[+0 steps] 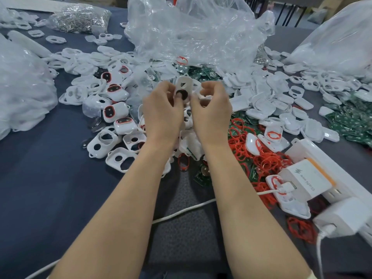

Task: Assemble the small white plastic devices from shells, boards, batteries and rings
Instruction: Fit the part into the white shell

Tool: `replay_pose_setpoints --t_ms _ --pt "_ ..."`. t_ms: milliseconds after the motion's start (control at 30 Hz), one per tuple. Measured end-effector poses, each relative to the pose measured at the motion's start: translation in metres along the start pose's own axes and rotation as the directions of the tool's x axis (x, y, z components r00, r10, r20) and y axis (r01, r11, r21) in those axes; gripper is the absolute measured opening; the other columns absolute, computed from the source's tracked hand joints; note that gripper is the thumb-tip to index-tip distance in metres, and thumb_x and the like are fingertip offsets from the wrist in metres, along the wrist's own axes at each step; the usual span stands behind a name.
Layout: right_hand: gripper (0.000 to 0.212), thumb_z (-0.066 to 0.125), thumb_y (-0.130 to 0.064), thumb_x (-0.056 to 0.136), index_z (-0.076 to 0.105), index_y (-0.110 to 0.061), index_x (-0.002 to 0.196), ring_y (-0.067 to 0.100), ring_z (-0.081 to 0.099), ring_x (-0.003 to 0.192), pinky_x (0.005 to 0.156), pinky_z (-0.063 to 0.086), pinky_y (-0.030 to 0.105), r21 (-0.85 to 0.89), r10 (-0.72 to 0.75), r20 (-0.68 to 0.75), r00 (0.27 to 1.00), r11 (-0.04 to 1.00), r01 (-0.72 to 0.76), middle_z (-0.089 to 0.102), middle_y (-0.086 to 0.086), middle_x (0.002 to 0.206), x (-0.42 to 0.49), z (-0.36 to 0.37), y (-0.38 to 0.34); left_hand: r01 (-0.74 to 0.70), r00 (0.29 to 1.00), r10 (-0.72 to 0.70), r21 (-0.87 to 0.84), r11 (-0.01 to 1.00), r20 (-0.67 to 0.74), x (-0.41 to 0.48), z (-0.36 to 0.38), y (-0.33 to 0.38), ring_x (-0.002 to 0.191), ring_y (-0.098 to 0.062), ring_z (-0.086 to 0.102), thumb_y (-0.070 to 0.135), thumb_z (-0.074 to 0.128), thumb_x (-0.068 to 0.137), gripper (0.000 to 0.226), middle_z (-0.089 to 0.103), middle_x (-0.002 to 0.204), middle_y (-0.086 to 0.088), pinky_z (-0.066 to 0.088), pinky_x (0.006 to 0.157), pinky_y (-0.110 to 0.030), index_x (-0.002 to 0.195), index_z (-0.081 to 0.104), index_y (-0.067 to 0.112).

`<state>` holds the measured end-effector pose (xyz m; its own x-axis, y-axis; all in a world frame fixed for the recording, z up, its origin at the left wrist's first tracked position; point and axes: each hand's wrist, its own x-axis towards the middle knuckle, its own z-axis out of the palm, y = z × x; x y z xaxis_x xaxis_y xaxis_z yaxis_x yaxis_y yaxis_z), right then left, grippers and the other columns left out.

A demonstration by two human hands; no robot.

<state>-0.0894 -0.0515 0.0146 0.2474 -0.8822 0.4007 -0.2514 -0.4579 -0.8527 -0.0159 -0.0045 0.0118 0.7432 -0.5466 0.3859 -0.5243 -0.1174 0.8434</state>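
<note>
Though curled fingers hide its lower edge, the white shell (182, 84) is held up above the heap at mid-table (40, 178), its long axis running away from the person and its dark round opening at the near end. The left hand (161, 111) pinches it, thumb by that opening, while the right hand (211, 111) curls round a second white piece (204, 96), mostly hidden. Loose shells (259, 105), green boards (346, 119) and red rings (239, 148) lie around, a crumpled clear bag (191, 31) rises behind, and a white charger (306, 178) sits at the right.

Non-task items, bench area
A crumpled clear bag (191, 31) is lying at upper centre; a white charger (308, 178) is sitting at lower right, its cable (181, 213) running leftward.
</note>
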Motion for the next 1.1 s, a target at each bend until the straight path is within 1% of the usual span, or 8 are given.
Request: replay_pose_setpoints --t_ms 167,333,433,533,633,800,967,1100 --pt "0.017 0.064 -0.017 0.091 0.073 -0.007 0.101 0.011 0.067 0.085 0.084 0.053 0.029 0.144 0.014 0.134 0.991 0.989 -0.033 0.072 0.003 0.092 -0.003 0.004 -0.006 -0.102 0.992 0.107 0.076 0.992 -0.061 -0.002 0.0 0.001 0.083 -0.021 0.064 0.009 0.054 0.091 0.013 0.068 0.089 -0.006 0.05 0.076 -0.036 0.097 0.067 0.008" --pt "0.016 0.058 -0.007 0.093 0.07 -0.001 0.101 0.028 0.069 0.094 0.09 0.054 0.043 0.355 0.147 0.123 0.981 0.917 -0.182 0.072 0.016 0.095 0.008 -0.004 0.003 -0.192 0.969 0.193 -0.021 0.981 0.153 -0.006 0.004 0.006 0.098 -0.014 0.061 0.0 0.052 0.089 0.034 0.063 0.116 -0.008 0.047 0.091 -0.02 0.121 0.065 0.005" --pt "0.01 0.058 -0.003 0.092 0.064 -0.008 0.099 0.023 0.069 0.09 0.087 0.056 0.034 0.493 0.226 0.148 0.963 0.827 -0.27 0.072 0.009 0.089 0.012 -0.01 0.009 -0.131 0.977 0.14 -0.069 0.989 0.158 -0.004 0.003 0.007 0.076 0.005 0.058 0.001 0.049 0.092 0.031 0.064 0.101 0.003 0.042 0.071 -0.005 0.113 0.069 0.011" --pt "0.016 0.064 -0.006 0.089 0.056 -0.017 0.098 0.008 0.066 0.075 0.077 0.055 0.022 0.526 0.278 0.16 0.947 0.788 -0.321 0.071 -0.006 0.076 0.015 -0.012 0.012 -0.009 0.993 0.03 -0.182 0.983 0.112 0.002 -0.002 0.003 0.086 -0.008 0.067 0.011 0.053 0.096 0.02 0.066 0.099 0.003 0.054 0.081 -0.023 0.113 0.064 0.014" --pt "0.015 0.062 -0.006 0.09 0.057 -0.019 0.097 0.007 0.064 0.077 0.072 0.052 0.02 0.494 0.269 0.203 0.941 0.802 -0.336 0.069 -0.002 0.084 0.016 -0.014 0.013 0.078 0.989 -0.043 -0.251 0.965 0.144 0.006 -0.005 -0.001 0.092 -0.018 0.069 0.017 0.057 0.096 0.01 0.069 0.098 -0.002 0.056 0.088 -0.039 0.103 0.064 0.016" --pt "0.015 0.055 -0.001 0.093 0.06 -0.014 0.1 0.013 0.063 0.084 0.073 0.051 0.021 0.556 0.248 0.321 0.914 0.732 -0.394 0.067 0.003 0.09 0.017 -0.016 0.013 0.272 0.953 -0.174 -0.447 0.852 0.25 0.008 -0.004 -0.003 0.083 -0.019 0.07 0.014 0.059 0.095 0.008 0.07 0.088 -0.005 0.058 0.082 -0.033 0.09 0.064 0.019" --pt "0.011 0.057 -0.004 0.093 0.065 -0.011 0.098 0.011 0.063 0.079 0.072 0.052 0.02 0.636 0.256 0.412 0.875 0.607 -0.477 0.068 0.004 0.089 0.017 -0.017 0.011 0.357 0.926 -0.219 -0.525 0.772 0.308 0.01 -0.003 -0.003 0.082 -0.017 0.067 0.013 0.059 0.095 0.006 0.069 0.089 -0.005 0.055 0.078 -0.027 0.092 0.063 0.016" --pt "0.007 0.061 -0.004 0.091 0.063 -0.01 0.093 0.014 0.064 0.08 0.077 0.051 0.025 0.633 0.226 0.303 0.926 0.678 -0.373 0.068 0.005 0.087 0.016 -0.017 0.01 0.329 0.938 -0.203 -0.545 0.771 0.28 0.007 -0.004 -0.001 0.079 -0.017 0.067 0.012 0.061 0.094 0.002 0.069 0.088 -0.007 0.056 0.078 -0.028 0.095 0.062 0.014"
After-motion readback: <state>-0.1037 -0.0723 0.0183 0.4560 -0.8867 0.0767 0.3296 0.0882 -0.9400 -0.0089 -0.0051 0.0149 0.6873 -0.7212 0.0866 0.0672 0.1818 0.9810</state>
